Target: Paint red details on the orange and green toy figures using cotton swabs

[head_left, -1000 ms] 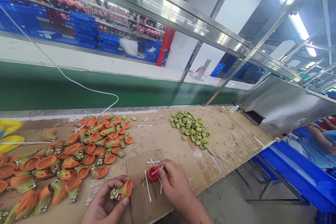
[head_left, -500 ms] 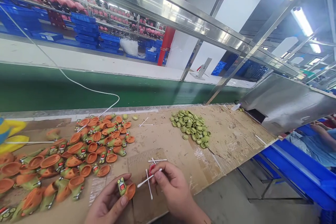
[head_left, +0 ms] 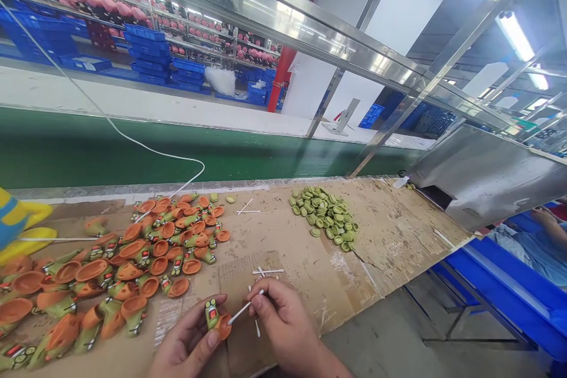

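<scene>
At a cardboard-covered counter (head_left: 390, 236), the left hand (head_left: 186, 345) pinches a small green-and-orange toy piece (head_left: 215, 318) between thumb and fingers, its orange cup turned toward the right hand (head_left: 283, 325). That hand grips a white cotton swab (head_left: 245, 307) in closed fingertips, and the swab's tip now touches the orange cup; a second ago the swab was at a small red pot on the cardboard just beyond the right hand, half a second ago it was lifted clear, and the pot is now hidden behind the knuckles. The shift suggests that whatever the swab picked up is being dabbed onto the piece. Spare swabs (head_left: 267, 272) lie just beyond the right hand. A heap of matching orange pieces (head_left: 146, 254) spreads beyond and outward of the left hand, and a pile of green caps (head_left: 325, 218) sits well beyond the right.
</scene>
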{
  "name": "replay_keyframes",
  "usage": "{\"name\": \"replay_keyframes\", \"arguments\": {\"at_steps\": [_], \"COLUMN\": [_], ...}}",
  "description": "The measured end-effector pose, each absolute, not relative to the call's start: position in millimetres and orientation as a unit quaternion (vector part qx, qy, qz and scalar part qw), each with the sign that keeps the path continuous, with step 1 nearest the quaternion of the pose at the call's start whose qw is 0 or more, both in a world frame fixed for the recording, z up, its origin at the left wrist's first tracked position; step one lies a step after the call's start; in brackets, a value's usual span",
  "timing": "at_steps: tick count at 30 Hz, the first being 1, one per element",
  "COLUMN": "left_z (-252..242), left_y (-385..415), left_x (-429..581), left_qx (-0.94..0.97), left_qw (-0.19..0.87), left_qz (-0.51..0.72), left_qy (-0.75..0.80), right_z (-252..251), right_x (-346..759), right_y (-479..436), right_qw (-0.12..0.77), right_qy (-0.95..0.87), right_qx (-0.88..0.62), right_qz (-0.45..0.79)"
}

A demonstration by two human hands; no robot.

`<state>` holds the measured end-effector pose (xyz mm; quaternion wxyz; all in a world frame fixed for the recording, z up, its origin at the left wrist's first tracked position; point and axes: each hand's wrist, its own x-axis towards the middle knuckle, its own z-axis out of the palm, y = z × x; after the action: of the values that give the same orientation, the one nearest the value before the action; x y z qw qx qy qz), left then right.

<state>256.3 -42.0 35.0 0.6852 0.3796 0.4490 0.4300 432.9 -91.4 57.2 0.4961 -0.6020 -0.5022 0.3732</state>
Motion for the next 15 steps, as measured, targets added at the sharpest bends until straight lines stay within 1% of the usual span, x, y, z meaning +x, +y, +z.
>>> {"name": "replay_keyframes", "arguments": {"at_steps": [7,11,15], "left_z": [34,32,36], "left_y": [-39,-37,-38], "left_x": [254,252,253], "left_qx": [0.372,0.382,0.39], "left_qw": [0.694,0.693,0.696], "left_qz": [0.418,0.406,0.404], "left_qy": [0.452,0.458,0.447], "right_z": [68,73,67], "right_x": [432,435,433], "right_y": [-89,-89,-93], "right_qw": [0.504,0.492,0.484], "right_qy": [-0.55,-0.591,-0.576], "right_qx": [-0.577,-0.563,-0.575], "right_qz": [0.333,0.302,0.322]}}
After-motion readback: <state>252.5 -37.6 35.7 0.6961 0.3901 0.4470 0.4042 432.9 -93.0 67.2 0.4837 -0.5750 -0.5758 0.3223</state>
